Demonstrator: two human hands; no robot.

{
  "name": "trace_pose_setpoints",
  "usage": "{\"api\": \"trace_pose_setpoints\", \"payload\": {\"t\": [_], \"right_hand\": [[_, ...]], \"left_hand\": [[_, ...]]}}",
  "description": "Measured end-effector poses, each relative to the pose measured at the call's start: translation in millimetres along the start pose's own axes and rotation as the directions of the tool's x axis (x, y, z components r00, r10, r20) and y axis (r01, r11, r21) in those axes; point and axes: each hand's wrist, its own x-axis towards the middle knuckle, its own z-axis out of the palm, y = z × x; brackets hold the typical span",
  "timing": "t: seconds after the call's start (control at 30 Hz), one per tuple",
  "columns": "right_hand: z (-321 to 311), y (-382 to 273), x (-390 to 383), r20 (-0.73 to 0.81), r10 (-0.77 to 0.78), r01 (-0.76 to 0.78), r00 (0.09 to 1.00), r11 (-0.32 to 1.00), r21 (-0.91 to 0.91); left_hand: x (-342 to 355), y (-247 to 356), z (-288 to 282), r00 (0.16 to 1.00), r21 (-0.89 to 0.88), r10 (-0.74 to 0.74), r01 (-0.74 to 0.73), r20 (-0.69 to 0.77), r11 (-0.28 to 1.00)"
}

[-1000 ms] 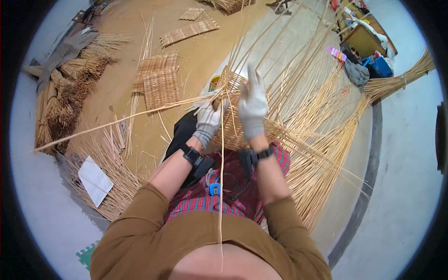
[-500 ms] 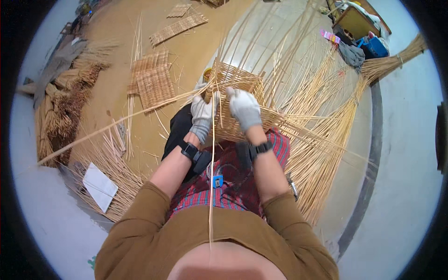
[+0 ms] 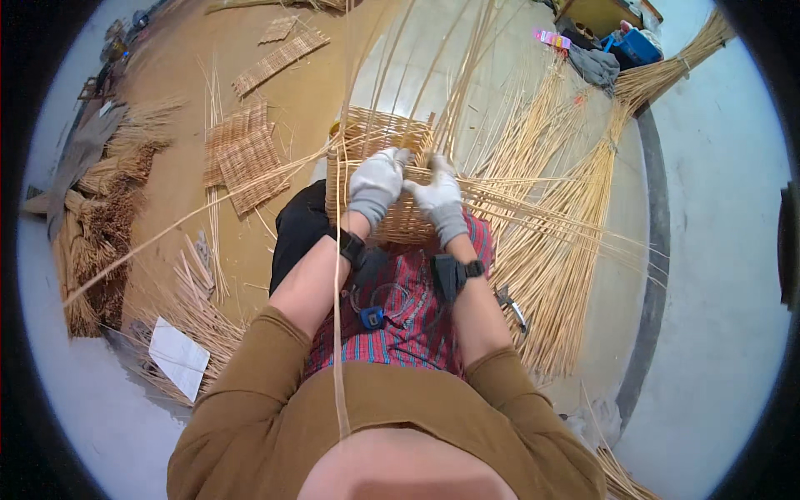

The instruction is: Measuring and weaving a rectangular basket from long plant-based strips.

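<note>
A partly woven wicker basket (image 3: 400, 231) rests over my lap, with long loose rods rising from its far side and fanning out left and right. My left hand (image 3: 380, 177), in a whitish knit glove, lies across the weave with its fingers curled on thin wicker rods. Just to its right, my right hand (image 3: 437, 193), gloved alike, grips rods at the basket's right part, its thumb pointing toward the left hand. The fingertips are partly hidden among the strands. One long pale rod (image 3: 337, 317) runs from the basket toward my chest.
Loose wicker rods (image 3: 558, 283) spread over the floor at right, below a tied bundle (image 3: 667, 79). Woven panels (image 3: 250, 162) lie at left, near bundled stalks (image 3: 104, 217). A blue tape measure (image 3: 372, 317) sits on my checked apron (image 3: 400, 346); a white sheet (image 3: 177, 358) lies lower left.
My left hand has moved from the basket's left edge to its middle, close beside the right hand. My right hand has turned, its thumb now pointing left. The whole view has shifted slightly.
</note>
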Motion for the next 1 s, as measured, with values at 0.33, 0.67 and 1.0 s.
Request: {"api": "trace_pose_setpoints", "payload": {"t": [0.33,0.67,1.0], "right_hand": [[-8.0,18.3,-26.5,-0.092,-0.059,0.068,0.994,0.993,0.099],[-45.9,-15.1,77.7,-0.358,-0.38,0.368,0.853,0.924,-0.104],[-103.5,88.3,-72.4,-0.347,0.424,-0.139,0.837,0.776,0.616]], "left_hand": [[-5.1,3.2,-18.7,0.957,-0.578,-0.036,0.205,0.289,0.79],[-45.3,0.7,22.9,0.97,0.303,0.238,-0.239,0.042,0.923],[-31.8,-3.7,25.1,0.973,0.324,0.229,-0.205,-0.04,0.924]]}}
